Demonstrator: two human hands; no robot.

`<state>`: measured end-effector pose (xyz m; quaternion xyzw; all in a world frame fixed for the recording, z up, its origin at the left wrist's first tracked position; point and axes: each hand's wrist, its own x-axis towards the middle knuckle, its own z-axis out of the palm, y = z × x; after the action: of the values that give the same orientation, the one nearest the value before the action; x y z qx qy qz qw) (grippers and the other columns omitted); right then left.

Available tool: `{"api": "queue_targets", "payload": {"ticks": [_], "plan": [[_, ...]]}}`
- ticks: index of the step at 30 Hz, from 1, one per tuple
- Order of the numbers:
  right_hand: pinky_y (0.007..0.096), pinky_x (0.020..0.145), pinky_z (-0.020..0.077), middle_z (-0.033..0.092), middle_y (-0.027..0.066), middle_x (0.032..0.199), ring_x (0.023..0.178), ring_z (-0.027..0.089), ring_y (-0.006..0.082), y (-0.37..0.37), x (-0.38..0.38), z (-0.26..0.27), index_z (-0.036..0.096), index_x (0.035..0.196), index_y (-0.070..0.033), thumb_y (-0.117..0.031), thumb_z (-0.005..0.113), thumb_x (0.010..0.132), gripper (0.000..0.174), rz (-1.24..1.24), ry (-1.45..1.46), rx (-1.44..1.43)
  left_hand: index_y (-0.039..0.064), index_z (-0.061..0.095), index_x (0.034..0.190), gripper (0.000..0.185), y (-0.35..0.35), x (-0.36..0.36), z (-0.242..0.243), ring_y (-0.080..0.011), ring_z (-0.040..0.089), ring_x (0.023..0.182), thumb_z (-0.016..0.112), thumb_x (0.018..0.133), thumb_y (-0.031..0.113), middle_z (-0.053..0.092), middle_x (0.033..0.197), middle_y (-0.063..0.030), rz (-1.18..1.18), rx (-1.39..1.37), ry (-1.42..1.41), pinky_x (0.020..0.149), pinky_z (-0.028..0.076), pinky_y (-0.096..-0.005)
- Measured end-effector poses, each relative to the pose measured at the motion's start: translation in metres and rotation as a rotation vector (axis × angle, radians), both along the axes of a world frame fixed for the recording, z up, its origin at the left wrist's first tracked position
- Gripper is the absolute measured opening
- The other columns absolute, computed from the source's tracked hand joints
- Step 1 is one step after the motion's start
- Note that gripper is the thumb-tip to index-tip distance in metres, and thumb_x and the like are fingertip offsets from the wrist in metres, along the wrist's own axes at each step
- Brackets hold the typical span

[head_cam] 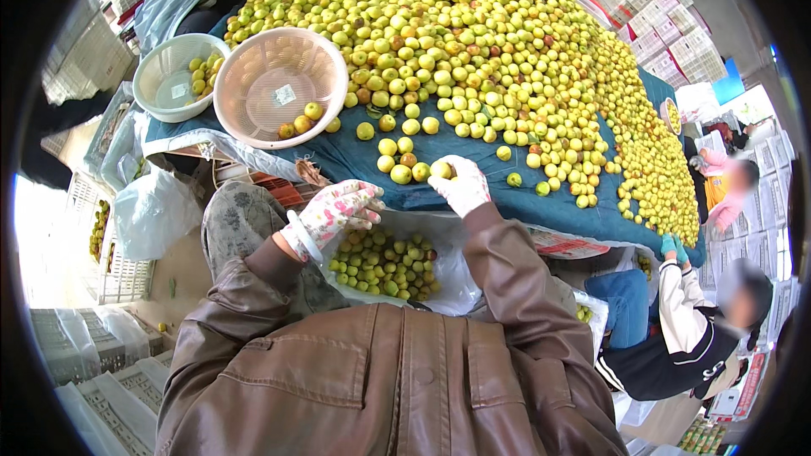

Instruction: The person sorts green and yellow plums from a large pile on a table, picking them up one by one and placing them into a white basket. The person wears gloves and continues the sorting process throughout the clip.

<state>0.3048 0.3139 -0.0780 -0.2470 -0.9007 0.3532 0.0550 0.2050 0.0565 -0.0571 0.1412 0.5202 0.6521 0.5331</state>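
My right hand (460, 185), in a white floral glove, pinches a yellow-green jujube (441, 169) at the near edge of the blue-covered table (304, 168). A small cluster of jujubes (401, 173) lies just left of it, some with brown patches. My left hand (342, 212), gloved alike, is held with fingers extended and slightly apart; no fruit shows in it. It hovers above the left side of a container lined with clear plastic (453, 259). Many green jujubes (386, 269) lie inside that container, between my knees.
A large heap of jujubes (443, 38) covers most of the table. A pink plastic basket (244, 82) and a pale green basket (149, 76) stand at left. Co-workers' hands (675, 247) are at the right edge. Crates (665, 31) are stacked behind.
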Motion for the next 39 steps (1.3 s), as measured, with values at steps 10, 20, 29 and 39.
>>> {"api": "queue_targets", "payload": {"ticks": [10,20,29,39], "plan": [[0.0358,0.075,0.0519,0.059,0.0111,0.097,0.088,0.062,0.0282,-0.054,0.125,0.096,0.060,0.121,-0.010,-0.014,0.076,0.072,0.052,0.181,0.468,0.255,0.001,0.054,0.122,0.031,0.056,0.087,0.034,-0.0124,0.063,0.091,0.054,0.098,0.020,0.064,0.102,-0.0057,-0.185,0.295,-0.144,0.076,0.050,-0.0247],[0.0371,0.074,0.0524,0.059,0.0113,0.100,0.090,0.062,0.0290,-0.062,0.202,0.114,0.059,0.125,-0.011,-0.006,0.074,0.068,0.059,0.148,0.563,0.364,0.004,0.060,0.112,0.028,0.067,0.152,0.076,-0.0057,0.058,0.084,0.059,0.094,0.026,0.065,0.096,-0.0017,-0.345,0.337,0.028,0.073,0.045,-0.0206],[0.0403,0.068,0.0493,0.059,0.0105,0.090,0.084,0.062,0.0280,-0.106,0.240,0.102,0.056,0.124,-0.008,-0.030,0.071,0.075,0.055,0.031,0.380,0.539,0.002,0.061,0.105,0.025,0.051,0.180,0.038,-0.0093,0.054,0.073,0.058,0.092,0.022,0.064,0.089,-0.0052,-0.329,0.340,0.050,0.065,0.043,-0.0237],[0.0367,0.070,0.0518,0.065,0.0090,0.087,0.077,0.064,0.0263,-0.080,0.332,0.083,0.064,0.095,-0.007,-0.022,0.063,0.085,0.018,-0.403,0.614,-0.272,0.002,0.060,0.107,0.041,0.030,0.182,0.031,-0.0165,0.062,0.079,0.047,0.100,0.040,0.065,0.092,-0.0090,-0.601,0.016,-0.092,0.070,0.050,-0.0291]]}}
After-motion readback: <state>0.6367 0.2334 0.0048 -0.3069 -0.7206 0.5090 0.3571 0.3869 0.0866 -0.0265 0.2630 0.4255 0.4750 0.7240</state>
